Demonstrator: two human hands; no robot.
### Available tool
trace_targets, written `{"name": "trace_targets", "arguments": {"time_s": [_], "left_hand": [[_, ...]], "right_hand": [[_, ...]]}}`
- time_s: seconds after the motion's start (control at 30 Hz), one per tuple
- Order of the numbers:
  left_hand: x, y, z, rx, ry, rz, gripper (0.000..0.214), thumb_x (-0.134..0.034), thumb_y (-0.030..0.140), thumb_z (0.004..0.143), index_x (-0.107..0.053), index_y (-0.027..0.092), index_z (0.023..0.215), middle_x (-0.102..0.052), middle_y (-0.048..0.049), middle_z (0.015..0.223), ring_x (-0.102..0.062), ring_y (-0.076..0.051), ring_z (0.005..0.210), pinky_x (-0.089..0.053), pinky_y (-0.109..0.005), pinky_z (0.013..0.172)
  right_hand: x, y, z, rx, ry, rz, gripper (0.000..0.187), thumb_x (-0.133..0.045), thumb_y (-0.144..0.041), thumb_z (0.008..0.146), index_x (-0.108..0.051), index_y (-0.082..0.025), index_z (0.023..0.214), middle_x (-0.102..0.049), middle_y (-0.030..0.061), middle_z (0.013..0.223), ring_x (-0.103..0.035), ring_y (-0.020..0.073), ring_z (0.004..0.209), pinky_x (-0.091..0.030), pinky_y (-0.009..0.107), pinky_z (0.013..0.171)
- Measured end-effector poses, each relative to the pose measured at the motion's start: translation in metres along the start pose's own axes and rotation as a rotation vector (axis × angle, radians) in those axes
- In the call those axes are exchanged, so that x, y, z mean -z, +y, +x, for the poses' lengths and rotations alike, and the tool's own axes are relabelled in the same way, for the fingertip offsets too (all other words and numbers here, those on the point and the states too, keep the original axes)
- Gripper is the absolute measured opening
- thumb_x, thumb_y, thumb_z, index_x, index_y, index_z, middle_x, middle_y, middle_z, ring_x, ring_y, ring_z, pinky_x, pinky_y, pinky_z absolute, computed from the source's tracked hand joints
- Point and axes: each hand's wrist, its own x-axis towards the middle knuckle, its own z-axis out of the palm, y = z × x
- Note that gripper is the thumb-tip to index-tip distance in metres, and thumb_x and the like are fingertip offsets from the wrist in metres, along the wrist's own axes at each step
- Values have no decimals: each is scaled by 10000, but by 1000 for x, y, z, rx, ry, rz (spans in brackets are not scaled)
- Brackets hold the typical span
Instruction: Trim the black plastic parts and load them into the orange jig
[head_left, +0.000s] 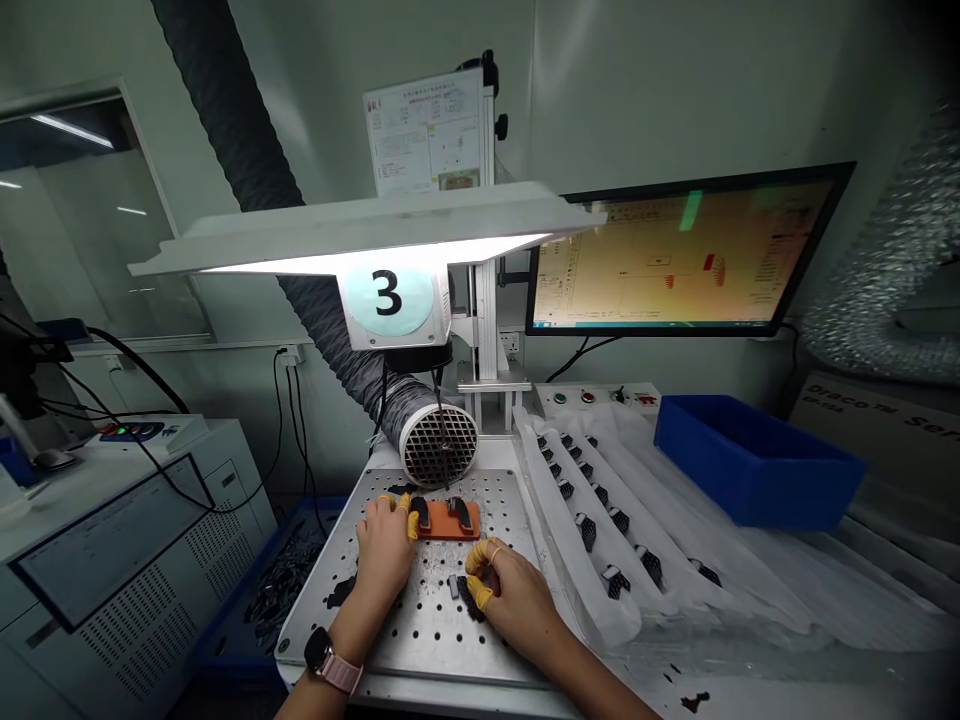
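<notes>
My left hand (386, 545), with yellow finger cots on its fingertips, is closed at the left end of an orange fixture block (442, 532). Its finger and thumb press against a curved black part (423, 514) seated there. A second curved black part (460, 514) sits on the block's right half. My right hand (514, 595), also in yellow finger cots, has its fingers curled over a small black piece (470, 602) low on the perforated metal plate (420, 650). Beside that piece shows a small grey block (453, 587). The exact fingertip contact is partly hidden.
A round duct mouth with a grille (439, 447) stands just behind the fixture, under a lit lamp panel (375, 235). On the right, white padded sheeting (600, 600) bears several black parts, near a blue bin (757, 480). Dark scraps (341, 592) lie on the plate's left.
</notes>
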Motion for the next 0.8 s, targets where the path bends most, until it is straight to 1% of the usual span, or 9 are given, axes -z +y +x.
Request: {"name": "trace_targets", "arguments": {"time_s": [0.03,0.1,0.2,0.27,0.37,0.47,0.63,0.73,0.8], "left_hand": [[1,-2,1,10,20,-8,342,-363,130,854,-682,170,972,-561,-130,1086,-452,-281,1035,-356,-370,808],[3,-5,1,-17,64,-35,332,-397,116,835,-707,182,932,-561,-125,1079,-454,-277,1033,-361,-365,811],[3,-4,-5,-132,122,-89,292,-456,133,824,-730,207,893,-569,-108,1069,-453,-273,1043,-358,-370,844],[1,-1,-9,-169,142,-110,274,-465,159,839,-733,209,867,-578,-103,1051,-456,-271,1034,-357,-376,850],[-2,2,-9,-102,158,-109,283,-440,176,866,-721,177,833,-589,-111,1013,-461,-269,1017,-361,-374,834],[-5,4,-3,-40,168,-83,289,-421,112,850,-705,151,813,-588,-113,1018,-453,-261,1033,-351,-363,843],[-9,9,4,-69,142,-52,305,-402,140,874,-693,152,783,-595,-105,1011,-448,-262,1019,-339,-369,809],[-10,12,3,-50,110,8,292,-415,87,848,-692,162,791,-602,-91,1010,-445,-260,1017,-329,-365,789],[-9,12,2,-29,103,27,281,-425,100,855,-693,174,818,-600,-85,1037,-441,-260,1022,-325,-366,783]], "right_hand": [[0,0,0,0,-5,-2,135,-542,-113,716,-587,-210,797,-601,-15,824,-535,139,689,-352,228,613],[0,1,0,1,-16,-12,124,-577,-148,718,-615,-215,816,-593,-10,841,-540,147,717,-358,231,628],[-3,4,0,4,-32,-29,155,-624,-212,717,-657,-235,867,-586,-7,871,-544,160,751,-359,241,646],[-4,6,0,4,-34,-39,185,-639,-233,715,-671,-251,896,-587,-8,890,-548,163,759,-356,246,649],[-6,7,0,10,-42,-51,200,-646,-245,719,-675,-264,916,-589,-8,913,-556,168,787,-357,248,659],[-6,7,0,27,-52,-72,198,-647,-248,726,-670,-259,922,-587,1,940,-561,179,832,-362,252,677],[-6,7,0,44,-48,-79,173,-637,-237,730,-647,-248,903,-585,2,939,-561,179,850,-370,258,710],[-4,5,-1,52,-51,-68,156,-621,-222,723,-615,-231,879,-586,-2,931,-554,175,845,-372,253,696],[-2,2,-2,52,-49,-48,153,-605,-203,717,-587,-222,867,-589,-11,900,-550,164,807,-370,246,676]]}}
